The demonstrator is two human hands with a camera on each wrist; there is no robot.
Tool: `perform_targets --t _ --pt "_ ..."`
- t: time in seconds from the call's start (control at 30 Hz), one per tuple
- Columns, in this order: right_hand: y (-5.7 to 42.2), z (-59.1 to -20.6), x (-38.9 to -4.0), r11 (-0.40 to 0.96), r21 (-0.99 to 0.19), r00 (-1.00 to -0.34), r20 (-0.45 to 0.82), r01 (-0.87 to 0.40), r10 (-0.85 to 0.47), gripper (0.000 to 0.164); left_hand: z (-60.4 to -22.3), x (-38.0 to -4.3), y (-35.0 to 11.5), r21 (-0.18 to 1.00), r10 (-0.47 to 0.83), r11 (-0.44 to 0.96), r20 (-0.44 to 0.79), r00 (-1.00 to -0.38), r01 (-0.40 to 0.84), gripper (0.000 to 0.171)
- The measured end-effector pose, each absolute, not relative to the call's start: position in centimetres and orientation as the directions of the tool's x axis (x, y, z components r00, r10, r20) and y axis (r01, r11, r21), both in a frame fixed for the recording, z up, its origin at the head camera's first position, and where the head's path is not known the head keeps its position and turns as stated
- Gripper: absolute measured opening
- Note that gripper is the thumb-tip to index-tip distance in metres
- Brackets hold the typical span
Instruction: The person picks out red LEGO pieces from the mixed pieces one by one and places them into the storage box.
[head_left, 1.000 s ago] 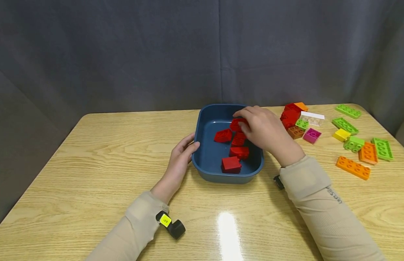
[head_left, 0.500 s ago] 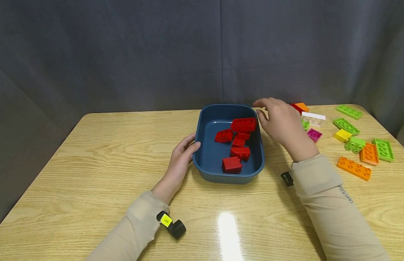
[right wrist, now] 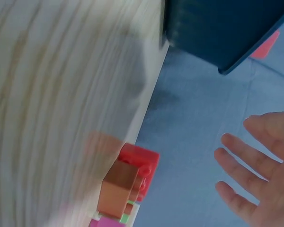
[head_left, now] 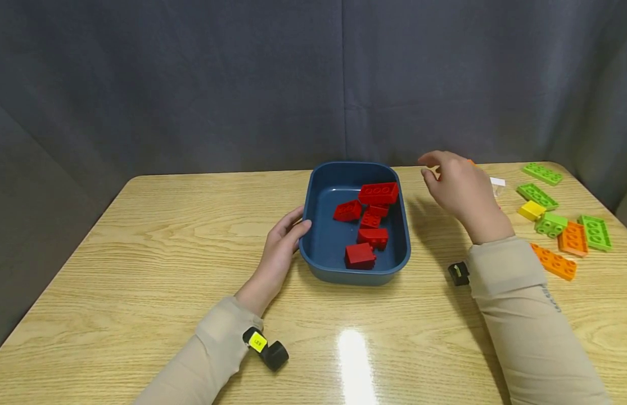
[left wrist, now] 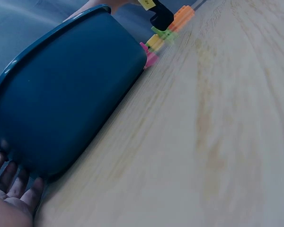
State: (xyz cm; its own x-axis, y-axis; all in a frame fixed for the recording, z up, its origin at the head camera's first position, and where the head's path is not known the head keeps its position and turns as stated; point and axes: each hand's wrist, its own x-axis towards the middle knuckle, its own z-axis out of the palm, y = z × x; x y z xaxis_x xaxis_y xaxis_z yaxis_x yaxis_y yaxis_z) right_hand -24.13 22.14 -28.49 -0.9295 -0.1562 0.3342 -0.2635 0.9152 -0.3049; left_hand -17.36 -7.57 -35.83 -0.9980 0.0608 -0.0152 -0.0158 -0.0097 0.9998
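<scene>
My left hand point(head_left: 278, 247) holds the side of a blue plastic bin point(head_left: 353, 277), thumb at the rim and fingers against the outer wall. In the left wrist view, those fingers point(left wrist: 20, 183) touch the bin's lower corner. Several red toy building bricks point(head_left: 378, 193) lie loose inside the bin. To the right of it, my right hand point(head_left: 462, 188) hovers above the table with nothing in it. Its fingers point(right wrist: 241, 165) look spread and relaxed in the right wrist view. Below them sit a red brick point(right wrist: 141, 163) and a brown brick point(right wrist: 117, 189), which the hand hides from the head view.
Green plates point(head_left: 537, 197), a yellow brick point(head_left: 532, 210), a green brick point(head_left: 551, 225) and orange pieces point(head_left: 555, 262) are scattered at the table's right. A white brick point(head_left: 497, 184) is partly covered by my right hand. A grey curtain point(head_left: 242, 84) hangs behind the table.
My right hand has let go of a red brick, which now lies in the bin, and has moved right, over the brick pile. The left hand and bin have stayed put.
</scene>
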Motion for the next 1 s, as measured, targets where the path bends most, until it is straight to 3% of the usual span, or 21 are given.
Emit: perform_targets --t 0.5,1.0 --pt "24.3 -28.9 -24.8 0.952 -0.28 -0.979 0.19 -0.126 -0.074 0.037 -35.8 -17.4 -7.6 1.0 0.057 -0.015 -0.022 -0.998 -0.023 0.048" --pt "25.4 -29.9 -24.9 0.966 -0.243 -0.993 0.1 -0.086 -0.064 0.039 -35.9 -17.5 -7.6 1.0 0.058 -0.014 -0.019 -0.998 -0.019 0.048"
